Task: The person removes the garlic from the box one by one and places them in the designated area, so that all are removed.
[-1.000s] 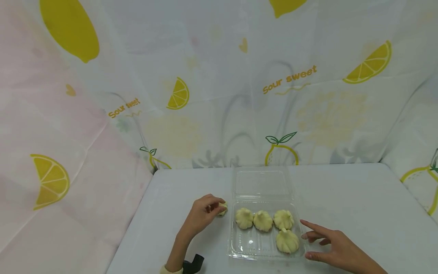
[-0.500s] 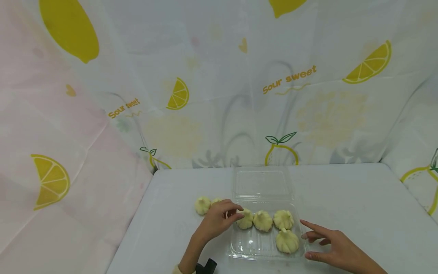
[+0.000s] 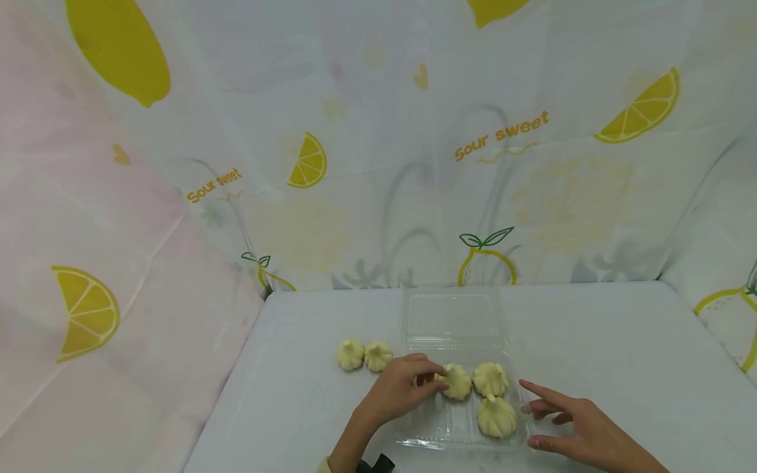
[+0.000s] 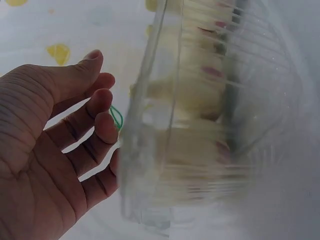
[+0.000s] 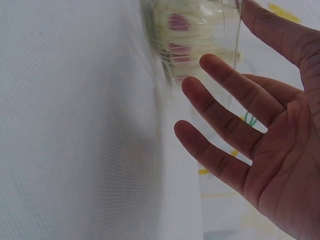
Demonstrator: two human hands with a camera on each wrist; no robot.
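In the head view, a clear plastic clamshell box (image 3: 426, 441) lies on the table with its lid (image 3: 452, 315) folded back. Three pale ribbed garlic bulbs show inside: the middle one (image 3: 457, 382), one at the right rear (image 3: 490, 380), and one in front of that (image 3: 497, 416). My left hand (image 3: 399, 391) hovers over the box's left side, fingertips by the middle bulb, holding nothing; the left wrist view shows loosely bent fingers (image 4: 104, 127). My left hand covers the leftmost spot. My right hand (image 3: 582, 430) stays at the box's right wall with extended fingers (image 5: 220, 117).
Two more garlic bulbs (image 3: 365, 355) sit side by side on the white table (image 3: 296, 414), left of the box. A lemon-print cloth (image 3: 367, 131) stands behind the table and along its sides.
My left hand has moved rightward from the bulbs on the table, past the leftmost bulb in the box, to the middle one. The bulbs left of the box came into sight. My right hand stays put.
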